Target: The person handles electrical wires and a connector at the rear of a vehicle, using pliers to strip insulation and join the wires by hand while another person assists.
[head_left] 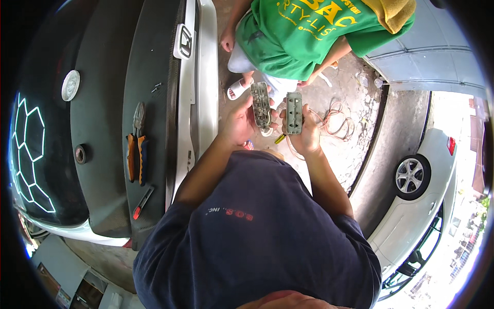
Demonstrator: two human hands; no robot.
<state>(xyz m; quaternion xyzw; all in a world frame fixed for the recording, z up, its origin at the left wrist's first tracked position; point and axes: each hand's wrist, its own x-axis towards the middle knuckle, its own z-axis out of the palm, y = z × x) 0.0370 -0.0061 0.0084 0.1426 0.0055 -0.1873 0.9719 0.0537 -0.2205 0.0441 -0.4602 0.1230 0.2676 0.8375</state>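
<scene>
My left hand (240,123) is closed around an opened half of a power strip (261,105), whose inner side with metal parts faces up. Beside it, my right hand (307,135) grips the grey slotted cover of the power strip (294,113). The two pieces are held close together but apart, in front of my chest. A small yellow-and-black object (279,138) shows just below the cover; I cannot tell whether it is held. Loops of orange cable (337,123) lie on the ground to the right.
On the car's dark rear panel at left lie pliers (137,141), a utility knife (143,203), a tape roll (81,154), small screws (157,87) and a white disc (71,85). A person in a green shirt (288,46) is opposite me. Another car (411,216) stands at right.
</scene>
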